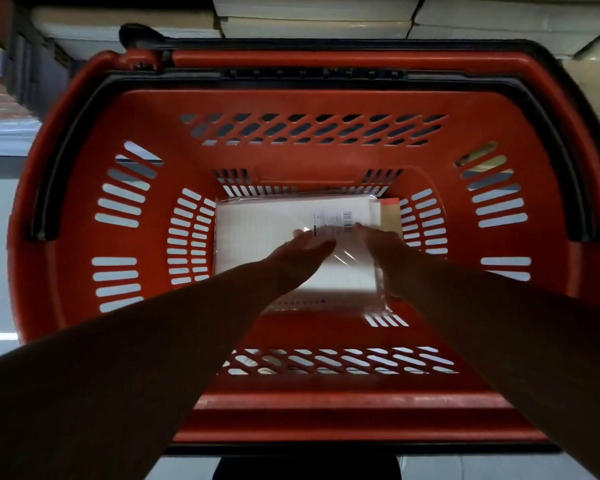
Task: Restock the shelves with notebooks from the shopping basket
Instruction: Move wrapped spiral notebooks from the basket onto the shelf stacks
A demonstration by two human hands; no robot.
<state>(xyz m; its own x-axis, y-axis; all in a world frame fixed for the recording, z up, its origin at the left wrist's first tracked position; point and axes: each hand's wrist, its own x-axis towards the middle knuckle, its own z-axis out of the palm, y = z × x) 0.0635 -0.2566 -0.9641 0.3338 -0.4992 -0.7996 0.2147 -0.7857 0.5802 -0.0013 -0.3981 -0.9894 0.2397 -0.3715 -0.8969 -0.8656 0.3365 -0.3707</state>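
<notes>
A red shopping basket surrounds both hands, with stacked paper goods on a shelf beyond them. Under the hands, on the basket floor, lies a plastic-wrapped notebook pack, its long axis seemingly left to right. The left hand rests flat on it, fingers straight; the right hand grips its right edge.

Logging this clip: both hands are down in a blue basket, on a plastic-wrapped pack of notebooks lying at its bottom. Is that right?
Not quite. The head view shows the basket is red, not blue. The rest stands: the left hand and the right hand are both down in it, on the plastic-wrapped pack of notebooks lying at its bottom.
</notes>
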